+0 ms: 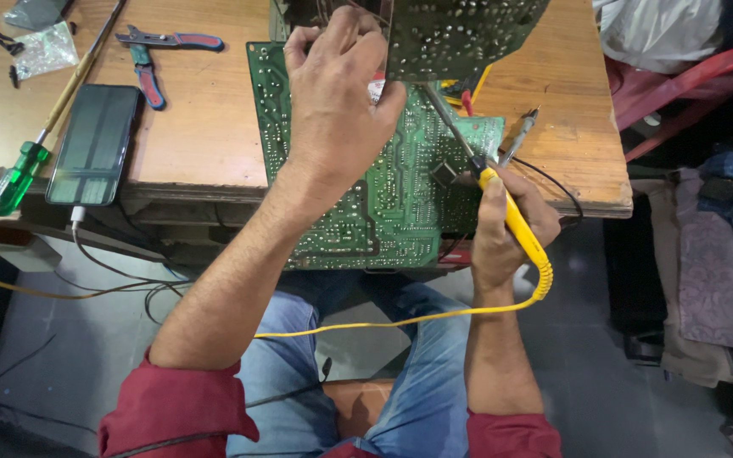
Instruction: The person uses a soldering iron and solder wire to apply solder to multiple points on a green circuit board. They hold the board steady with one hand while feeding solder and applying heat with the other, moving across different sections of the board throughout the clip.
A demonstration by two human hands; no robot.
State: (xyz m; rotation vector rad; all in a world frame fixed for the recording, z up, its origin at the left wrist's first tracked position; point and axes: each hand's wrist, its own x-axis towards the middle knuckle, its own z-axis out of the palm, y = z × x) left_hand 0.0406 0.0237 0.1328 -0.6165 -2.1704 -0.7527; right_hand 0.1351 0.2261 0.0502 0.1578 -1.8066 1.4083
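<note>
My left hand (pixel 337 89) grips the lower left edge of a dark circuit board (pixel 460 34) held tilted up at the back of the wooden table (pixel 205 127). My right hand (pixel 511 225) holds a yellow-handled soldering iron (pixel 515 222), its metal tip reaching up toward that raised board. Under both hands lies a large green circuit board (pixel 383 195), solder side up and jutting over the table's front edge. A yellow cord (pixel 400 321) runs from the iron across my lap.
A phone (pixel 95 142) lies on the left with a cable plugged in, beside a green-handled screwdriver (pixel 19 174). Pliers with red and blue grips (pixel 159 51) lie behind it. A second metal-tipped tool (pixel 519 136) rests at right. A red chair (pixel 689 76) and cloth piles stand right.
</note>
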